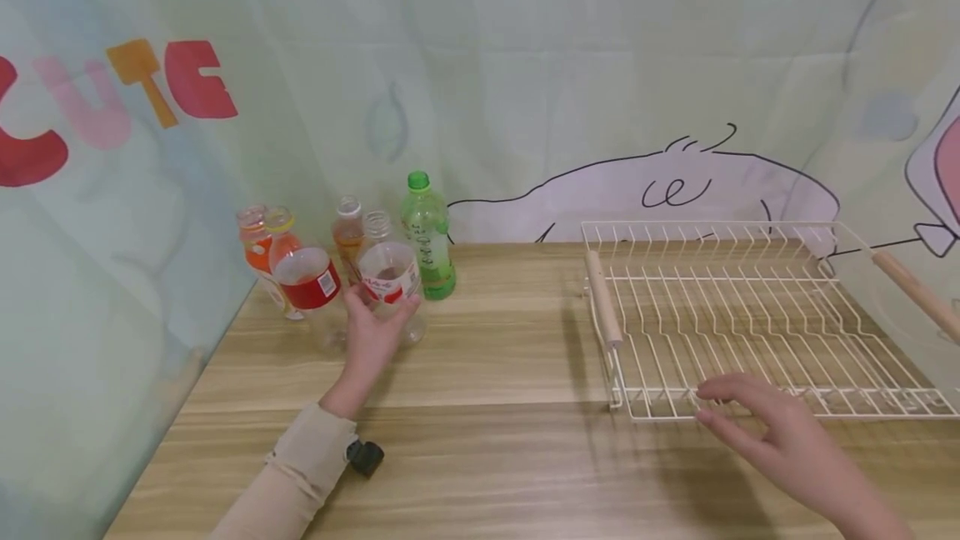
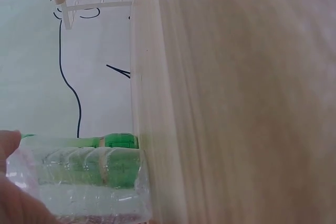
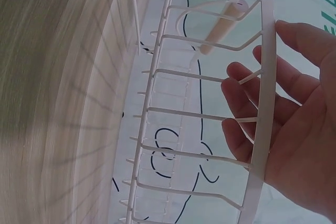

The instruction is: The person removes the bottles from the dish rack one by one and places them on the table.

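Note:
My left hand (image 1: 372,333) grips a clear plastic bottle (image 1: 388,261) around its body, thumb on one side and fingers on the other. This bottle is uncapped, with a white and red label. In the left wrist view its ribbed lower part (image 2: 92,200) shows close to the tabletop, in front of a green bottle (image 2: 122,169). My right hand (image 1: 783,440) hovers at the front edge of a white wire dish rack (image 1: 720,417), fingers loosely bent and holding nothing. In the right wrist view, its fingertips (image 3: 233,85) appear behind the rack's wires.
Left of the gripped bottle stand a red-labelled bottle (image 1: 307,280), an orange-labelled bottle (image 1: 257,248) and a smaller amber-tinted bottle (image 1: 348,227). The rack has wooden handles (image 1: 603,298) at its sides. A printed curtain (image 1: 510,90) hangs behind the wooden table (image 1: 502,365).

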`<state>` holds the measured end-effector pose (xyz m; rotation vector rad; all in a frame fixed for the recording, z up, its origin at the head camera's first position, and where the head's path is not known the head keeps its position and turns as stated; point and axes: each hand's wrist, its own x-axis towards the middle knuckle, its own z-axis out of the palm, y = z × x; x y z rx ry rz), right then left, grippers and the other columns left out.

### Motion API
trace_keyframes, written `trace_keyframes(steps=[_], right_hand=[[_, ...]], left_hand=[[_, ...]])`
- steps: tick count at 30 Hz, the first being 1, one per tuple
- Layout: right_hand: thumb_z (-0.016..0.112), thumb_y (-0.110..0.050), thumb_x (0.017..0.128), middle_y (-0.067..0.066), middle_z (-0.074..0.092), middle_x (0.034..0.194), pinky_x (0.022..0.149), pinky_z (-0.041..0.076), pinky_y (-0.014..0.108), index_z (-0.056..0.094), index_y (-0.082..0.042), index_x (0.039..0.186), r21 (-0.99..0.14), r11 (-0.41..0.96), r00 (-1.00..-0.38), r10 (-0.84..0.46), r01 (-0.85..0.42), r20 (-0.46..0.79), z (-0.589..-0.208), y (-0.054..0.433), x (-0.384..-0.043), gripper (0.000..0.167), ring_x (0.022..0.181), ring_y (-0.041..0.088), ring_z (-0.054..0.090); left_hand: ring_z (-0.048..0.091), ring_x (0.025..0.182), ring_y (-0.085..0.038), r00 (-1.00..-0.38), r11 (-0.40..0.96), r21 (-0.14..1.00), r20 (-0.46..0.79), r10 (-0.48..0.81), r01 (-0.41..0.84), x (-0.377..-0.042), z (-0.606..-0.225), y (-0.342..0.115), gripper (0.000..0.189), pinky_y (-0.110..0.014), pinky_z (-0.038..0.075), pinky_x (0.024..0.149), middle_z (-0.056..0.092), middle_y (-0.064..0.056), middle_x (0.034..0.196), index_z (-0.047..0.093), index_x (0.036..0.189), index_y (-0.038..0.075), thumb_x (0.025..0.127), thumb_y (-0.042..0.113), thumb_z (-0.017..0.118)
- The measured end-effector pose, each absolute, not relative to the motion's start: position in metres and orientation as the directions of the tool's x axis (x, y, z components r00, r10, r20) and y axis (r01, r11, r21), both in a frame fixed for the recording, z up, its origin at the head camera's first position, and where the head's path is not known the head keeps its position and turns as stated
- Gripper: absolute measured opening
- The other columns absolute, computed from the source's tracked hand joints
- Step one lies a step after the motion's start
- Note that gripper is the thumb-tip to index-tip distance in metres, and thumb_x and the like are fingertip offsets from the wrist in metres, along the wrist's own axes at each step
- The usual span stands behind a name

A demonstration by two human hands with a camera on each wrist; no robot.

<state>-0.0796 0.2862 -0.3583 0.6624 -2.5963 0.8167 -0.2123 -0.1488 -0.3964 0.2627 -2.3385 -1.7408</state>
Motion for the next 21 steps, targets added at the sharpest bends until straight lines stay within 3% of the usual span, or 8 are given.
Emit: trace_keyframes(steps=[7, 15, 21], right_hand=[[0.076, -0.004, 0.079, 0.002, 0.067, 0.107, 0.063, 0.056, 0.025, 0.069, -0.026, 0.099, -0.456, 0.727, -0.842, -0.325, -0.513, 0.430, -0.3575, 0.2858, -0.0795, 0.031, 0.098, 0.000, 0.060], [0.075, -0.005, 0.080, 0.001, 0.068, 0.108, 0.062, 0.055, 0.026, 0.069, -0.025, 0.101, -0.468, 0.727, -0.849, -0.315, -0.503, 0.424, -0.3563, 0.2843, -0.0786, 0.030, 0.099, 0.000, 0.059], [0.077, -0.004, 0.077, -0.001, 0.067, 0.108, 0.067, 0.056, 0.026, 0.069, -0.017, 0.105, -0.450, 0.730, -0.839, -0.319, -0.514, 0.440, -0.3564, 0.2860, -0.0779, 0.032, 0.101, -0.002, 0.057]], left_hand=[[0.025, 0.140, -0.038, -0.967, 0.299, 0.954, 0.044, -0.250, -0.034, -0.2111, -0.3956, -0.1501, 0.089, -0.054, 0.021, 0.114, 0.026, -0.026, 0.149, 0.011, 0.145, 0.003, 0.087, 0.034, 0.071], [0.024, 0.140, -0.039, -0.965, 0.305, 0.952, 0.049, -0.256, -0.033, -0.2091, -0.3953, -0.1505, 0.089, -0.052, 0.021, 0.115, 0.025, -0.026, 0.149, 0.010, 0.145, 0.001, 0.087, 0.029, 0.072], [0.029, 0.137, -0.038, -0.965, 0.326, 0.945, 0.056, -0.257, -0.032, -0.2036, -0.3907, -0.1491, 0.088, -0.051, 0.023, 0.114, 0.029, -0.026, 0.146, 0.013, 0.145, 0.001, 0.086, 0.029, 0.073]])
